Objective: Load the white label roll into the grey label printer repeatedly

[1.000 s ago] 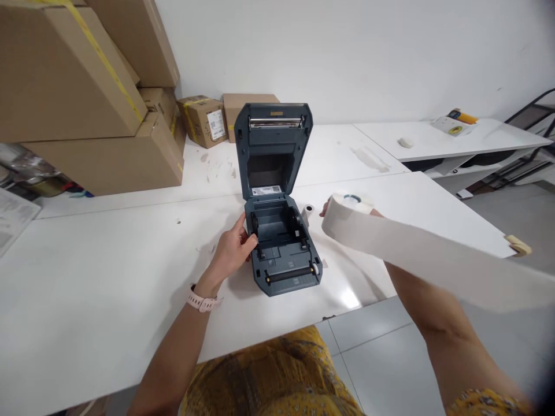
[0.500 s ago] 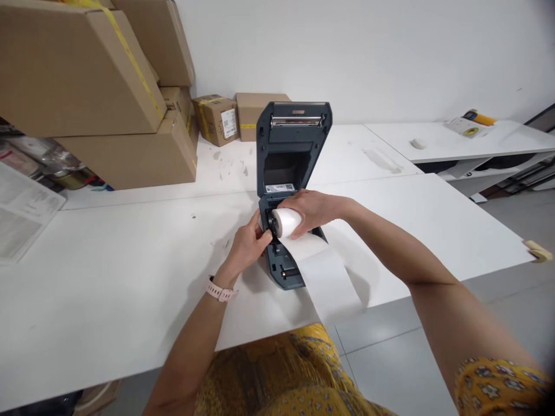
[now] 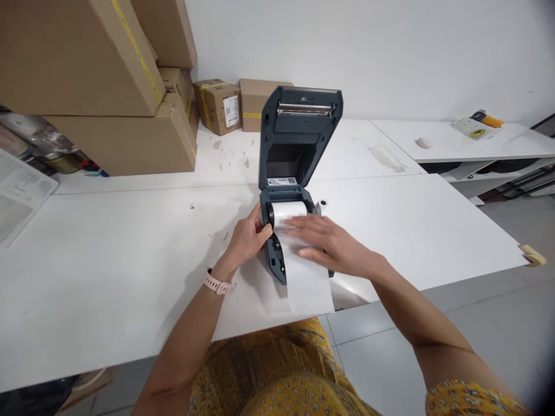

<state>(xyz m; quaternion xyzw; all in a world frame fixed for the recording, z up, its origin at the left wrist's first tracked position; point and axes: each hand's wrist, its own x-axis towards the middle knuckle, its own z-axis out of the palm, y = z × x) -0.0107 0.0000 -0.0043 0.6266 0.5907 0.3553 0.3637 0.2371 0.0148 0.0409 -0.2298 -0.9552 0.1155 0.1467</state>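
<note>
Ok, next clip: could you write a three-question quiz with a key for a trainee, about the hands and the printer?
1. Where does the roll sit? A) on a box; B) in the printer; C) on the floor.
2. True or false: the lid stands open.
3. Which hand grips the printer's side, and which has its fingers extended over the strip?

Key:
1. B.
2. True.
3. The left hand grips the side; the right hand is over the strip.
</note>
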